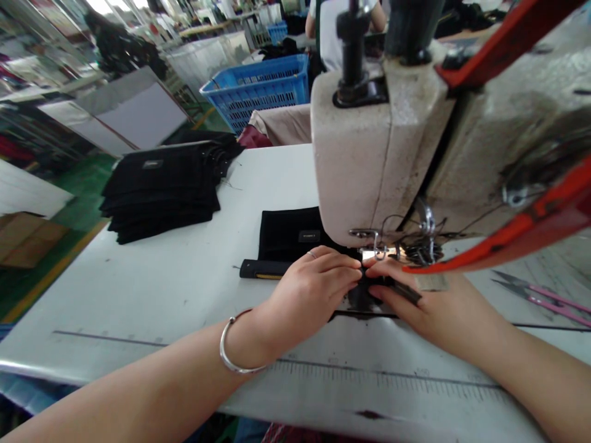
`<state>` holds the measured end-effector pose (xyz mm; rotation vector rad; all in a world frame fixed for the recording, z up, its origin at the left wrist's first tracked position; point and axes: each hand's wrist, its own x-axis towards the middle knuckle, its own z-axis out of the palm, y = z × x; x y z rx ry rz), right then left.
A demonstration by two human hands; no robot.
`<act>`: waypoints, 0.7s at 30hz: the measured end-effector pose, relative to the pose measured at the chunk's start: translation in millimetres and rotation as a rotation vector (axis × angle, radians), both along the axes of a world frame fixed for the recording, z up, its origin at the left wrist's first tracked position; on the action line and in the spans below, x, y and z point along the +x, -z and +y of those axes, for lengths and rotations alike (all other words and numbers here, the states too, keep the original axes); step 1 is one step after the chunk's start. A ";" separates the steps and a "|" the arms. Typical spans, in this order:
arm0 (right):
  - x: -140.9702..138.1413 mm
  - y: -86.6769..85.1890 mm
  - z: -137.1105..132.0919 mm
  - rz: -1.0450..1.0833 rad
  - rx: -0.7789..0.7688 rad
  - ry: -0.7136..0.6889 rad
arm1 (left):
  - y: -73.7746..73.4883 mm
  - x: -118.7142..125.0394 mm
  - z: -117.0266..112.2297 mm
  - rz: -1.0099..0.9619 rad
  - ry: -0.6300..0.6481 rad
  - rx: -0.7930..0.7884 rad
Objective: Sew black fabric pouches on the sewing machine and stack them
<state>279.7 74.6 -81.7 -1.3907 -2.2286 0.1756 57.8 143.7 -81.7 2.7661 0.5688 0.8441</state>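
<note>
A black fabric panel (281, 237) with a small label lies partly under the sewing machine head (355, 160). Along its near edge runs a black zipper strip (258, 269) with yellowish teeth. My left hand (314, 283), wearing a ring and a silver bangle, is closed on the strip, fingertips together near the presser foot (379, 252); its thumb is hidden. From the other side, my right hand (415, 292) pinches the strip's dark end between thumb and fingers. The fingertips of both hands nearly meet just in front of the lit needle area.
Stacked black fabric panels (161, 184) lie at the table's left back. Pink-handled thread snips (549, 298) rest at right. Red bars (530, 227) cross in front of the machine. Behind stand a blue basket (263, 92) and a seated person (332, 31). A printed ruler (369, 373) runs along the front.
</note>
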 end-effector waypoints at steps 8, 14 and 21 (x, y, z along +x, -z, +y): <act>-2.5 -4.3 -4.1 -0.111 0.081 -0.007 | -9.3 2.0 -1.0 0.053 0.031 0.037; -6.9 0.6 -0.5 -0.085 0.076 0.057 | -2.6 2.3 0.2 -0.022 0.009 -0.011; -6.8 -1.6 -5.0 -0.087 0.130 -0.005 | -2.2 3.3 -0.3 -0.018 0.006 0.001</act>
